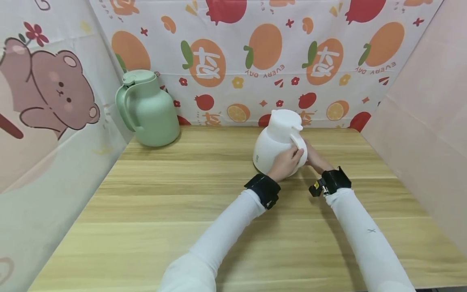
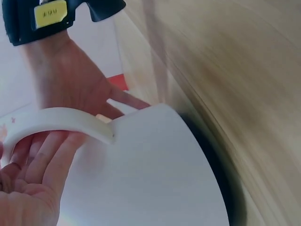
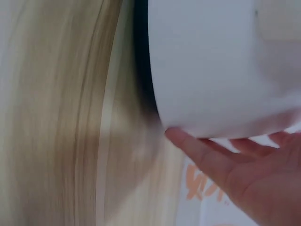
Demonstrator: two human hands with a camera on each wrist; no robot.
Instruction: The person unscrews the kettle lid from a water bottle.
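Observation:
A white vacuum jug (image 1: 271, 146) with a spouted lid (image 1: 286, 118) is at the back of the table, right of centre. My left hand (image 1: 285, 163) grips its handle (image 1: 300, 142); in the left wrist view the fingers pass through the loop. On the jug's far right side, my right hand (image 1: 316, 159) touches the body with extended fingers, partly hidden by the jug in the head view. The right wrist view shows these fingers (image 3: 202, 155) spread along the lower side. A dark band runs along the jug's bottom edge beside the wood.
A green vacuum jug (image 1: 155, 113) stands at the table's back left corner. The wooden table (image 1: 164, 219) meets a fruit-print cloth (image 1: 233, 61) at the back, a bear-print cloth (image 1: 54, 89) on the left and a pale pink wall (image 1: 419, 117) on the right.

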